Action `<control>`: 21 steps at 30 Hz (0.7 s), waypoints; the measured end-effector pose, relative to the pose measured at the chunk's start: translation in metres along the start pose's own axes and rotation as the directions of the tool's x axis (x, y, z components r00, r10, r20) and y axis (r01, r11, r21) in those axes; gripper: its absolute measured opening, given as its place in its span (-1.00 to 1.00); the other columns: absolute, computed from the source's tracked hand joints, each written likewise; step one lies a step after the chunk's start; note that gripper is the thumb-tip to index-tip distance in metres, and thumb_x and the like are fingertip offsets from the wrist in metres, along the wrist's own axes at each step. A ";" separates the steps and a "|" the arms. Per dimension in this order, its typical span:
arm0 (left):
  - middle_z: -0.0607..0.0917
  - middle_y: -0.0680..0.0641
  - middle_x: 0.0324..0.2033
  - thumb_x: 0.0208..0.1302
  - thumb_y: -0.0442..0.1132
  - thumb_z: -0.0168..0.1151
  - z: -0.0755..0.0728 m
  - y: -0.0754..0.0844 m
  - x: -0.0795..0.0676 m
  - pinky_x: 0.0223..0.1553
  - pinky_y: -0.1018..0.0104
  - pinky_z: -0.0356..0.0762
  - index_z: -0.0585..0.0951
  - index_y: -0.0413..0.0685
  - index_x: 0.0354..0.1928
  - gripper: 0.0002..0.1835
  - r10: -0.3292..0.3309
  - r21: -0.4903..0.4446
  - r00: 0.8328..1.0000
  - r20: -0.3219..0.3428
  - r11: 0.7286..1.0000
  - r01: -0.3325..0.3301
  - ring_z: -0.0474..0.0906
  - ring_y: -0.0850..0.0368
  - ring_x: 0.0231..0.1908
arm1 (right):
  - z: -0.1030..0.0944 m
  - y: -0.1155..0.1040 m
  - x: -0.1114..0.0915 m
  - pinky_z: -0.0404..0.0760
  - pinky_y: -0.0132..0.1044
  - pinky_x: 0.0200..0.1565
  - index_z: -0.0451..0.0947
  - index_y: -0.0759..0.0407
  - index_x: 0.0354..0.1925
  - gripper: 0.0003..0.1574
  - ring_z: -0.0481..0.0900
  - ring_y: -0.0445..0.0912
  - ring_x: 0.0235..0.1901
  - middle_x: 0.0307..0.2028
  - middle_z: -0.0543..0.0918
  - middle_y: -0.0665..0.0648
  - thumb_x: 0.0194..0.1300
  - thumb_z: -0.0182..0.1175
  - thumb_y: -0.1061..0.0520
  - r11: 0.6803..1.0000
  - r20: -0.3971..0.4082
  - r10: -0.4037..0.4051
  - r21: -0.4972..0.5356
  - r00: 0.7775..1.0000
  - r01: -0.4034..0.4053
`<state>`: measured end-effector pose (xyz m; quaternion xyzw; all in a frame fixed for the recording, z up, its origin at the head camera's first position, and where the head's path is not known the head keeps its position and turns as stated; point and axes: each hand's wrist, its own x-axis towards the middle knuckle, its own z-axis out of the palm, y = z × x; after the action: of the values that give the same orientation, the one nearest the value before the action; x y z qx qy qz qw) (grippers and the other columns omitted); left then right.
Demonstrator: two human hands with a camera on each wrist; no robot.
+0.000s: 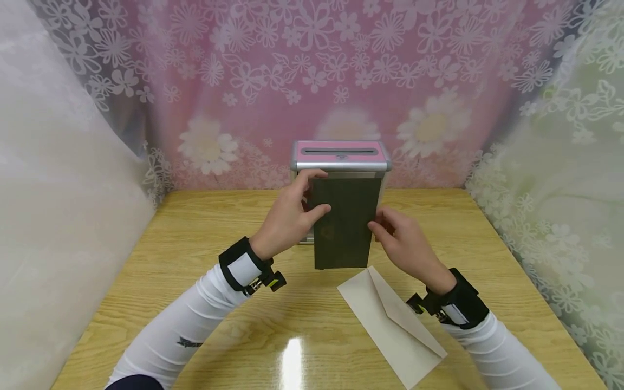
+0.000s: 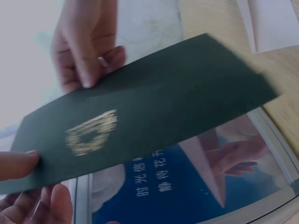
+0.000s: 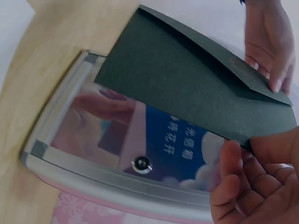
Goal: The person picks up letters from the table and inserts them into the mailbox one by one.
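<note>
A: Where is the dark green envelope?

B: Near the centre of the head view, in front of the box and hiding much of its front. The box's pink top has a long slot.

A: How do the fingers lie?

B: The left hand pinches the left edge, thumb on the near face, fingers behind. The right hand pinches the right edge between thumb and fingertips.

A: Any markings?

B: A gold mark, slightly blurred, left of centre in the left wrist view. Toward the upper right of the right wrist view, the flap stands a little away from the envelope's body. A round lock shows on the box, low in that frame.

A: And below?

B: A cream envelope lies on the wooden table, lower right of centre in the head view.
</note>
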<state>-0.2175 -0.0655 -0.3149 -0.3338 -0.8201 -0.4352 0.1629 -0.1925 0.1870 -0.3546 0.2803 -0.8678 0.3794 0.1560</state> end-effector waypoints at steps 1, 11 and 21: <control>0.46 0.02 -0.38 0.21 -0.29 0.30 0.001 -0.001 0.000 -0.42 0.23 0.47 0.31 -0.13 0.23 -0.43 -0.009 0.008 1.000 -0.001 1.000 0.009 0.38 0.16 -0.44 | -0.002 0.000 0.001 0.49 -0.25 -0.57 0.49 0.17 -0.20 -0.93 0.44 -0.20 -0.54 -0.50 0.53 0.05 0.34 0.13 0.29 1.000 -0.015 -0.003 0.001 1.000 0.003; 0.53 0.07 -0.35 0.26 -0.27 0.25 0.007 -0.008 -0.003 -0.36 0.24 0.52 0.45 -0.11 0.06 -0.65 -0.050 0.033 0.998 0.031 0.998 0.049 0.44 0.29 -0.37 | -0.023 -0.003 0.017 0.44 -0.26 -0.52 0.49 0.16 -0.21 -0.93 0.47 -0.16 -0.50 -0.50 0.54 0.04 0.34 0.12 0.29 0.999 -0.114 -0.039 -0.004 0.993 0.039; 0.57 0.07 -0.36 0.29 -0.29 0.22 0.009 -0.011 0.003 -0.36 0.25 0.56 0.52 -0.08 -0.06 -0.80 -0.045 0.018 0.999 -0.006 0.999 0.045 0.46 0.30 -0.34 | -0.035 -0.004 0.035 0.43 -0.23 -0.45 0.52 0.22 -0.20 -0.92 0.45 -0.17 -0.49 -0.50 0.55 0.11 0.32 0.14 0.30 0.996 -0.177 -0.092 -0.010 0.980 0.092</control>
<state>-0.2274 -0.0615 -0.3249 -0.3124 -0.8309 -0.4321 0.1587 -0.2162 0.1978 -0.3122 0.2849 -0.8370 0.3944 0.2504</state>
